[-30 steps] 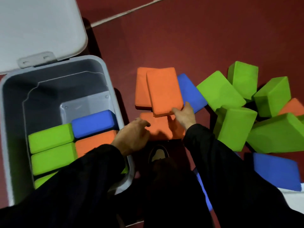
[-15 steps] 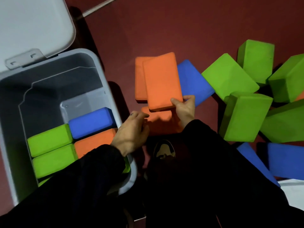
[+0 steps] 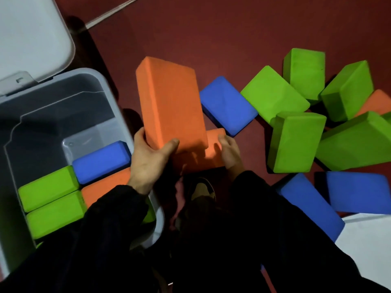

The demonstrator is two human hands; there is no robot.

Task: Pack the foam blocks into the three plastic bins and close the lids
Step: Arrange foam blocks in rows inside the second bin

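Observation:
My left hand (image 3: 150,163) grips the near end of a large orange foam block (image 3: 171,102), lifted and tilted above the floor. Under it lies a second orange block (image 3: 203,157), and my right hand (image 3: 229,152) holds its right end. At the left stands an open grey plastic bin (image 3: 114,98) with its lid (image 3: 31,37) swung back. Inside the bin lie a blue block (image 3: 101,161), two green blocks (image 3: 48,187) and an orange block (image 3: 103,187), partly hidden by my left sleeve.
On the dark red floor to the right lie a blue block (image 3: 228,104), several green blocks (image 3: 294,140), an orange block (image 3: 376,102) and two more blue blocks (image 3: 357,192). A white surface (image 3: 368,240) shows at lower right. My shoe (image 3: 201,189) is between the sleeves.
The top orange block left the stack: my right hand let go of it and my left hand took hold and raised it. My right hand moved down onto the lower orange block.

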